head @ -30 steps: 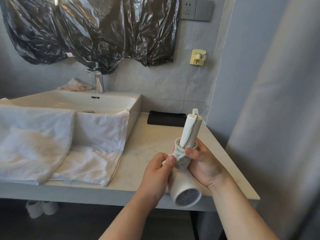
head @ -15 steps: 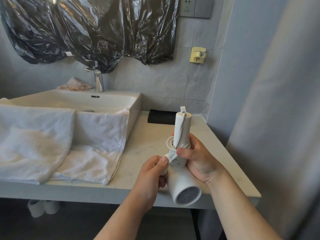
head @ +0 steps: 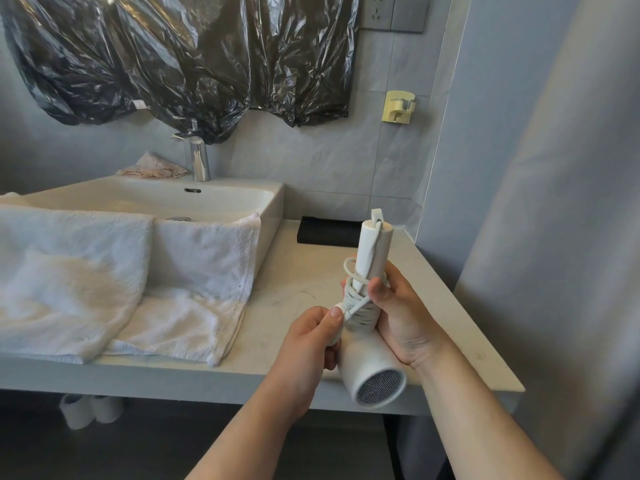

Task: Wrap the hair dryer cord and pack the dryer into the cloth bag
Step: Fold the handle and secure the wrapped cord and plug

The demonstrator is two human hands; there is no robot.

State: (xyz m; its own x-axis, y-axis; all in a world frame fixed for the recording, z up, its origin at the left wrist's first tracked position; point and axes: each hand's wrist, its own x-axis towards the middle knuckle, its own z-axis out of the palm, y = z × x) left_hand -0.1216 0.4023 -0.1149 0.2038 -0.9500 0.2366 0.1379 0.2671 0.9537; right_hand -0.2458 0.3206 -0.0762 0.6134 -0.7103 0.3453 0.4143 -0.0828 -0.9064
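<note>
Hair dryer [head: 372,344], white: held in the air over the front edge of the counter [head: 294,271], handle up and tilted away, grille end low and facing the wearer.
Cord [head: 358,299]: coiled round the lower handle, with one loose loop standing off to the left.
Right hand [head: 408,317]: fingers curled round handle and coils, thumb pressing the wraps.
Left hand [head: 308,337]: pinches the cord's free end, just left of the coils.
Black flat item [head: 329,232]: at the back of the counter, beyond the handle. It may be the bag, but this cannot be told.
</note>
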